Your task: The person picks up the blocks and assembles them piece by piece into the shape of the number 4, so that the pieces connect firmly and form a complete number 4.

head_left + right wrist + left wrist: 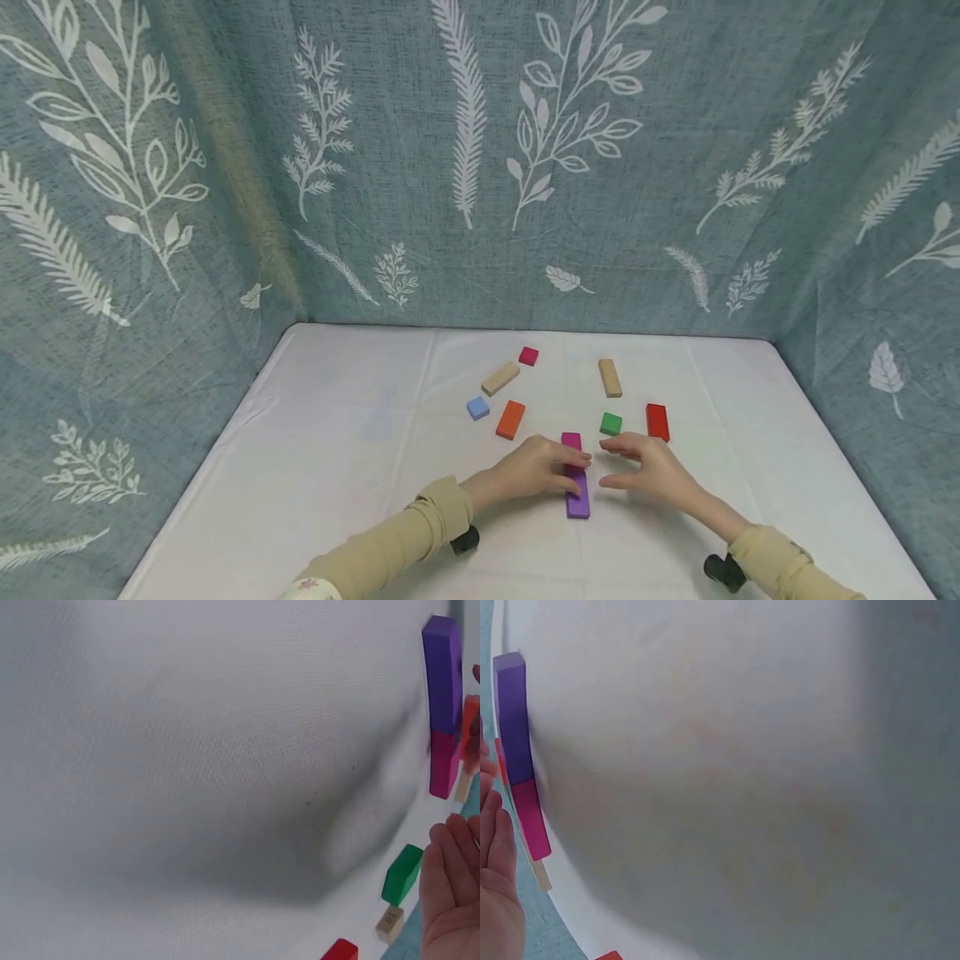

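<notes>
A magenta block (571, 439) and a purple block (577, 507) lie end to end on the white table, forming one straight row. My left hand (534, 467) reaches across this row from the left, its fingers and thumb spread apart and overlapping both blocks in the head view. The left wrist view shows the purple block (514, 720) meeting the magenta block (531, 817) end to end. On the row's right side, my right hand (651, 472) holds nothing, with a gap between its thumb and fingers. A green block (611, 423) lies just beyond the right fingertips.
Behind the right hand lies a red block (657, 422). An orange block (511, 420), a light blue block (477, 407), a small crimson block (528, 357) and two plain wooden blocks, one left (500, 378) and one right (611, 378), are scattered farther back. A patterned curtain (495, 275) hangs behind the table.
</notes>
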`<move>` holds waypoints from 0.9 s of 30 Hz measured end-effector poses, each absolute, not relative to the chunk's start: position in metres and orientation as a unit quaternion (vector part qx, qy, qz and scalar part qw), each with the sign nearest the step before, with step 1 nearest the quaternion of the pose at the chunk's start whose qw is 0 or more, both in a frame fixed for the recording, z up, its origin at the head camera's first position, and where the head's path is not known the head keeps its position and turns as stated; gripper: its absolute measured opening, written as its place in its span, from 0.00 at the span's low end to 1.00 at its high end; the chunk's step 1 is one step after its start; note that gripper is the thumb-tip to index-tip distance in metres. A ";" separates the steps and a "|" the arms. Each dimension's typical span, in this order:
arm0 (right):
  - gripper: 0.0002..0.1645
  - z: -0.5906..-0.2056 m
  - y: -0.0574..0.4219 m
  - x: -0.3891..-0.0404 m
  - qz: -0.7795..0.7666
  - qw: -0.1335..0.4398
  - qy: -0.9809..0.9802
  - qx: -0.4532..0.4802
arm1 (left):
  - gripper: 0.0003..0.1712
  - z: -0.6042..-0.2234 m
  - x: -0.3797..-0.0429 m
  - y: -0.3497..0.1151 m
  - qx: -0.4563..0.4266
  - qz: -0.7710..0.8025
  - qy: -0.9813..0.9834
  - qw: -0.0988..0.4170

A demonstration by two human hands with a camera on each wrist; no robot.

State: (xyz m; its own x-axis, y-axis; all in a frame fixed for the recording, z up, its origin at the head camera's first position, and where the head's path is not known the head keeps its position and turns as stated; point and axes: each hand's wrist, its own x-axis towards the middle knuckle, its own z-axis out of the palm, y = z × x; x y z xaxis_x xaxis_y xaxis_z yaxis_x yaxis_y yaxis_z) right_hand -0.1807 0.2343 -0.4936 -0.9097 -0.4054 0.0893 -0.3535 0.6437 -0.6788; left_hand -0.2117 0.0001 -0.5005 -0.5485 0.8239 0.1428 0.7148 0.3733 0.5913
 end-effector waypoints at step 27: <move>0.28 -0.490 0.244 -0.195 -0.382 -0.002 0.907 -0.177 | 0.22 -0.510 -0.219 0.001 0.458 0.286 0.835 0.110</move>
State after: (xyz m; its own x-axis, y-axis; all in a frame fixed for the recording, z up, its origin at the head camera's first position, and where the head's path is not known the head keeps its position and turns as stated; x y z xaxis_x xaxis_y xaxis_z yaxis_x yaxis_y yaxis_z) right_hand -0.1947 0.2436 -0.4897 -0.9375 -0.3190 0.1392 -0.3223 0.6450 -0.6929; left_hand -0.2186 0.0009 -0.5103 -0.5569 0.8269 0.0778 0.7014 0.4180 0.5773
